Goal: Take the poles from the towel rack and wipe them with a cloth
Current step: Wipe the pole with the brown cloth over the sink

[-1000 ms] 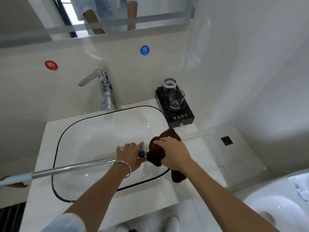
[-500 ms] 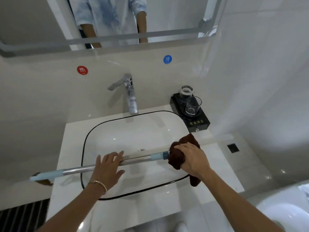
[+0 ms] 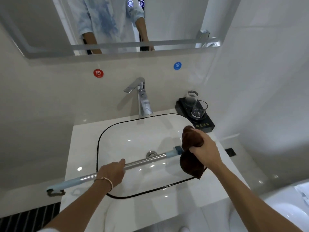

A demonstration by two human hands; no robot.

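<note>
A chrome pole [image 3: 145, 161] with pale blue end caps lies slanted across the white sink [image 3: 133, 139], its left cap past the counter's left edge. My left hand [image 3: 112, 173] grips the pole near its middle; a thin bracelet sits on that wrist. My right hand [image 3: 205, 148] holds a dark brown cloth [image 3: 190, 164] bunched round the pole's right end, just past the blue cap. The pole's right tip is hidden inside the cloth.
A chrome faucet [image 3: 142, 97] stands behind the basin. A black tray [image 3: 197, 119] with two glasses sits at the counter's back right corner. A mirror [image 3: 117, 22] hangs above. A white toilet [image 3: 287, 208] is at the lower right.
My left hand slid left along the pole and closed round it. The cloth in my right hand stayed at the right end while the view shifted upward.
</note>
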